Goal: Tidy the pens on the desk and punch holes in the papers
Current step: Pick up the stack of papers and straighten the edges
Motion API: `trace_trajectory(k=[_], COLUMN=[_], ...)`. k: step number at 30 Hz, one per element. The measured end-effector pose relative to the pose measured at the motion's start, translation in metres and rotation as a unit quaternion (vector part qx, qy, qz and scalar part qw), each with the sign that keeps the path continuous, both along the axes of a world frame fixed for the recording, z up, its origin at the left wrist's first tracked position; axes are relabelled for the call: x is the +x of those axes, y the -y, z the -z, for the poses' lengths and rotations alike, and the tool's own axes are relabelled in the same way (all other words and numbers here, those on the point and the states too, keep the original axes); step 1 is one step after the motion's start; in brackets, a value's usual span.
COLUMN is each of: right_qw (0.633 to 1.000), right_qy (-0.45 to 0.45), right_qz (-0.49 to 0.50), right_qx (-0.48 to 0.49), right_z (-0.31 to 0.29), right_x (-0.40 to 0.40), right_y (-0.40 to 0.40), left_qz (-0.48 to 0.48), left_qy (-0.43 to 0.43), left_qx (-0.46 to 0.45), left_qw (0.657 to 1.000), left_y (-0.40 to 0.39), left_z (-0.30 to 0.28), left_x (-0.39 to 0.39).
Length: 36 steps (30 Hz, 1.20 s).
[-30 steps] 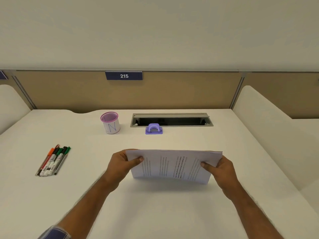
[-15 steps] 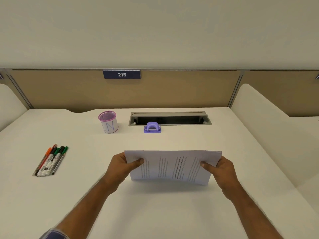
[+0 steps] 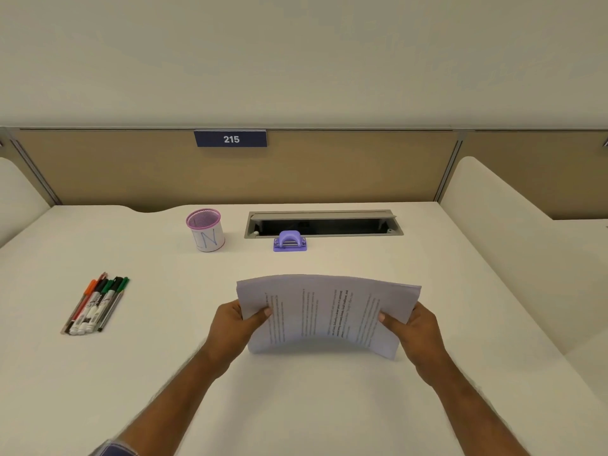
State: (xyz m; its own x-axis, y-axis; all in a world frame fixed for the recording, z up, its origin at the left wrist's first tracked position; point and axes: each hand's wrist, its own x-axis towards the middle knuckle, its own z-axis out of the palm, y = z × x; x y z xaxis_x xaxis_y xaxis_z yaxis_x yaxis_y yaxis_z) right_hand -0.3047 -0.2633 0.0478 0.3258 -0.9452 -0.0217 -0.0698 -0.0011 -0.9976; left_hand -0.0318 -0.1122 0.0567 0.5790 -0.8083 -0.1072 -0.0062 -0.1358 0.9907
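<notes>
White desk (image 3: 329, 406), tan partition (image 3: 329, 169)

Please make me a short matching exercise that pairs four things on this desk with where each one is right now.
Things:
1. papers
2. pens
3. hole punch
4. pen cup

Places:
A. lying in a bunch at the left of the desk
B. standing at the back, left of the hole punch
C. held between both hands, bowed upward
D. at the front edge of the open cable tray

Pairs: 1-C, 2-A, 3-D, 4-B
</notes>
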Motion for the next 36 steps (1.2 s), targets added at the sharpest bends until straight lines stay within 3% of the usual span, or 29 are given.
trace_trajectory(k=[8,13,19,32,36], right_qw=[0.997,1.0,0.999,0.999,0.999], right_qy=[0.018,-0.01,0.005,-0.027,-0.023], right_qz=[0.035,0.02,0.042,0.029,0.012], right_qx=[-0.066,-0.015,-0.017,-0.021,0.029], right_z=[-0.01,0.009,0.013,0.019,0.012], right_x=[-0.001,0.0,-0.001,-0.001,-0.004], right_y=[-0.002,-0.004,-0.012,-0.02,-0.01], left_qz=[-0.003,0.045,-0.01,-0.02,-0.011], left_qy=[0.026,0.027,0.041,0.082,0.106], left_qx=[-0.04,0.026,0.009,0.062,0.069], left_qw=[0.999,0.998,0.999,0.995,0.992], left_y=[-0.005,-0.007,-0.01,-0.015,-0.004], left_z=[-0.004,0.009,0.016,0.025,0.015], left_x=[0.001,-0.002,-0.012,-0.023,-0.004])
